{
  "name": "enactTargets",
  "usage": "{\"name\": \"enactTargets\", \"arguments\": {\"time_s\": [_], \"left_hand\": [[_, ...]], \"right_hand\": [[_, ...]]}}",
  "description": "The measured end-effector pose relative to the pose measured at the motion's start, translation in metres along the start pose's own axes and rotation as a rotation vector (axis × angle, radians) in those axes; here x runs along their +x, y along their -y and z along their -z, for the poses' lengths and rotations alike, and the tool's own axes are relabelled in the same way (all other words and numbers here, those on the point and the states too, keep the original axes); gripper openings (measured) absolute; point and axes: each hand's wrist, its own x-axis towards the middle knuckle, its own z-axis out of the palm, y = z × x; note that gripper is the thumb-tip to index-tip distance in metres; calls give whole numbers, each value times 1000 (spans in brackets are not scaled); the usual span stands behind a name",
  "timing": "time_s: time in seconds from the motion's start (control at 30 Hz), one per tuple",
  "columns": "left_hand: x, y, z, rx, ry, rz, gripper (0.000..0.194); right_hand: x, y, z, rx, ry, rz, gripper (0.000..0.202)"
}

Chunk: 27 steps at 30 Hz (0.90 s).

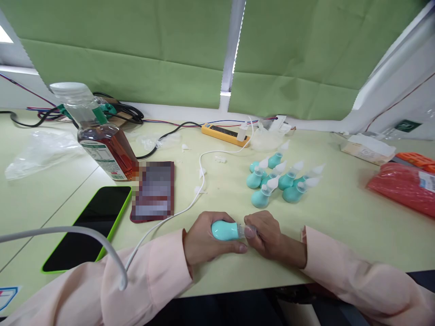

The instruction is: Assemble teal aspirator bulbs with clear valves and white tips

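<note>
Near the table's front edge, my left hand (204, 242) is wrapped round the teal bulb of a nasal aspirator (224, 230), which lies sideways and points right. My right hand (267, 235) pinches the clear tip end of the same aspirator, and its fingers hide part of that tip. Just beyond my right hand stands a cluster of several similar teal aspirators (260, 198) with whitish pointed tips, some leaning. Small clear plastic pieces (220, 159) lie on the table to the left of the cluster.
Left stand a bottle of amber liquid (105, 149), a green-edged phone (90, 226) and a red-framed phone (154, 192). A white cable (201, 181) crosses the table. Behind lies a yellow power strip (224, 135); at right, a tissue pack (367, 148) and red package (404, 185).
</note>
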Motion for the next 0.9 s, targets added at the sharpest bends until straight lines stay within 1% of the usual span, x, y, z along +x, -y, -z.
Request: {"name": "enactTargets", "arguments": {"time_s": [0.07, 0.13, 0.2, 0.23, 0.27, 0.3, 0.4, 0.43, 0.47, 0.53, 0.6, 0.67, 0.7, 0.77, 0.8, 0.83, 0.9], "left_hand": [[0, -3, 2, -85, 108, 77, 28], [0, -5, 4, -160, 196, 106, 28], [1, -5, 6, -176, 234, 104, 28], [0, -5, 7, -148, 231, 78, 27], [0, -5, 7, -91, 203, 28, 26], [0, -5, 8, -6, 147, -46, 24], [-3, -5, 7, 304, -108, -319, 19], [-4, -4, 7, 371, -176, -392, 18], [-5, -4, 6, 404, -218, -445, 17], [-7, -2, 5, 376, -254, -497, 16], [-9, -2, 4, 300, -289, -484, 17], [-12, -2, 4, 259, -334, -468, 18], [-13, -2, 4, 256, -347, -475, 18], [-15, -3, 5, 268, -351, -520, 17], [-16, -3, 5, 270, -350, -547, 16], [-16, -4, 6, 264, -348, -572, 15], [-16, -4, 6, 246, -344, -610, 14]], "right_hand": [[0, -4, -1, 30, 18, 21, 40], [0, -8, -2, 92, 44, 26, 43], [2, -9, -3, 143, 66, 38, 44], [3, -9, -4, 153, 72, 43, 45], [3, -9, -5, 154, 75, 37, 45], [4, -8, -5, 148, 80, 18, 44], [6, -3, -6, 159, 95, -85, 43], [7, -1, -5, 172, 104, -117, 42], [10, 1, -3, 191, 122, -137, 41], [17, 4, 4, 263, 171, -132, 42], [30, 5, 14, 386, 206, -138, 44], [46, 5, 21, 469, 210, -181, 48], [54, 3, 22, 446, 209, -205, 48], [69, -1, 16, 253, 222, -222, 37], [75, -4, 10, 127, 241, -215, 33], [80, -6, 2, 20, 261, -209, 33], [86, -9, -17, -89, 299, -195, 38]]}}
